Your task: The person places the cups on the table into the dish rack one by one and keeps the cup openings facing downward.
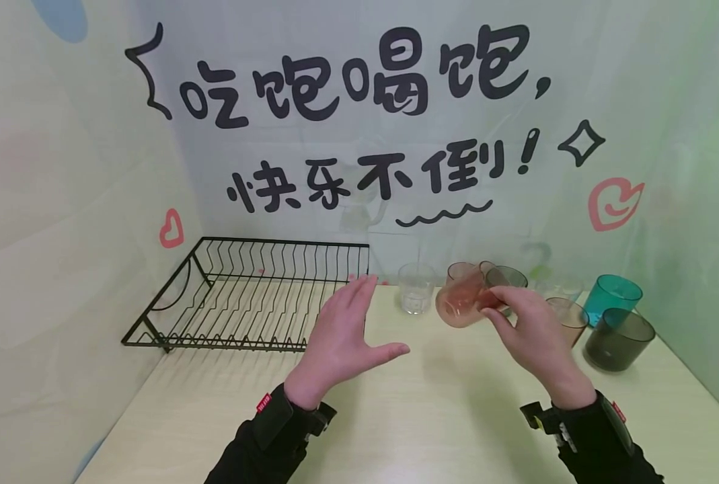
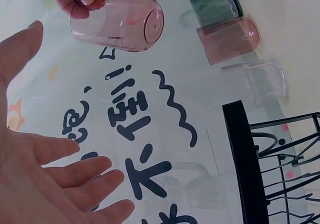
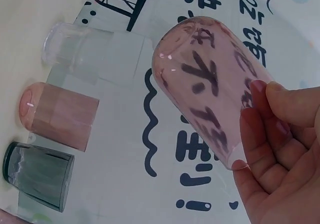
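Observation:
My right hand [image 1: 535, 336] pinches a clear pink drinking glass [image 1: 458, 304] near its rim and holds it above the table. The glass lies tilted, its rounded base towards the left; the right wrist view shows thumb and fingers [image 3: 279, 103] at the rim end. Over the table's middle, my left hand [image 1: 342, 339] is spread with thumb apart and holds nothing. It stands left of the pink glass, not touching it, and in front of a black wire dish rack [image 1: 286, 240]. In the left wrist view its palm and straight fingers [image 2: 100, 169] show.
Behind the held glass stand a clear glass [image 1: 416, 299], another pink glass [image 3: 60, 115] and a dark green-grey glass [image 3: 40, 176]. To the right are a brownish glass [image 1: 571, 316], a teal glass [image 1: 615, 296] and a dark grey glass [image 1: 618, 344]. A printed curtain [image 1: 335, 235] hangs behind.

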A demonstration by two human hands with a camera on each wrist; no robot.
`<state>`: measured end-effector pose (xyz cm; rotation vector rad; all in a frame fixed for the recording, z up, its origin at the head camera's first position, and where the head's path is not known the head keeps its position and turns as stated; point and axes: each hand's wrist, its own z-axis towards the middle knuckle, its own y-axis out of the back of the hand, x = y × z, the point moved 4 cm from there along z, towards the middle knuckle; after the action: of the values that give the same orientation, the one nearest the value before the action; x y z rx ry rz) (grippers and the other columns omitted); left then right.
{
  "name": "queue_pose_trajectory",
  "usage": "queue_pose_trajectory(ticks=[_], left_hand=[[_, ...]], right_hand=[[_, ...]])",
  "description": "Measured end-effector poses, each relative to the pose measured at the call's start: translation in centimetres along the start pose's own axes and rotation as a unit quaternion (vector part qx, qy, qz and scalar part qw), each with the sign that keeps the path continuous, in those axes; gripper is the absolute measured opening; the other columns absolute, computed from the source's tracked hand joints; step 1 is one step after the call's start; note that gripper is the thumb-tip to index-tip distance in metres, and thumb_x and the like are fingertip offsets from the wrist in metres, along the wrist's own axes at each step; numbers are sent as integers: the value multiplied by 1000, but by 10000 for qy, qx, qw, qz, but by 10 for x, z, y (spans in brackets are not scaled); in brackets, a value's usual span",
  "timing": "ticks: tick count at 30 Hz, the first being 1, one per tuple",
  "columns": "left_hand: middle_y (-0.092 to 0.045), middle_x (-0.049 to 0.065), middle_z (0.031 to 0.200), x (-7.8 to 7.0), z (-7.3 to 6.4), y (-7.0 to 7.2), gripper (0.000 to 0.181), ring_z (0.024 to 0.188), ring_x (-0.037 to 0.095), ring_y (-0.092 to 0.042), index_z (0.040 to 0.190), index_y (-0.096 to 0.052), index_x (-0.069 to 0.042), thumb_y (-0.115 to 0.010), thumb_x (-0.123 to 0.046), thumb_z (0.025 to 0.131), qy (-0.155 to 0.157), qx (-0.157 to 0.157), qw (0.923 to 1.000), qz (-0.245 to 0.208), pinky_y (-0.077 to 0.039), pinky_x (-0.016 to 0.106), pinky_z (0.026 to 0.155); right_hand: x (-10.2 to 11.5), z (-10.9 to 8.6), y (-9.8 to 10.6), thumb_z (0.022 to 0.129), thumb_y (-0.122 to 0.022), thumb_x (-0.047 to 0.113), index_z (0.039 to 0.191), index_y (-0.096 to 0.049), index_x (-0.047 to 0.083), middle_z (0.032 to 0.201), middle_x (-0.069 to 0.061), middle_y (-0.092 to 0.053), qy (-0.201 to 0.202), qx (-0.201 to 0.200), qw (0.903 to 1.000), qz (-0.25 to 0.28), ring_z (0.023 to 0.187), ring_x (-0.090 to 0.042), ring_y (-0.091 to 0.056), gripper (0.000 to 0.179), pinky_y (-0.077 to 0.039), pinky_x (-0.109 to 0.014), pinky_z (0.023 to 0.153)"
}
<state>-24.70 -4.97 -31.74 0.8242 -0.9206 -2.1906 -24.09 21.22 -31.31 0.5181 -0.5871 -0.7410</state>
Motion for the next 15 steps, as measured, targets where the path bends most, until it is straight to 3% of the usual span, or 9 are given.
queue_pose_trajectory(ticks=[15], left_hand=[[-30, 0, 142, -2, 3, 2, 104, 131, 22, -25, 142, -22, -18, -55, -77, 62, 341, -14, 9982, -486, -26, 42, 102]], right_hand=[[8, -3, 5, 77, -66, 7, 96, -61, 14, 90, 7, -59, -209, -505, 9974, 473, 85, -9, -50, 21, -39, -25, 74]])
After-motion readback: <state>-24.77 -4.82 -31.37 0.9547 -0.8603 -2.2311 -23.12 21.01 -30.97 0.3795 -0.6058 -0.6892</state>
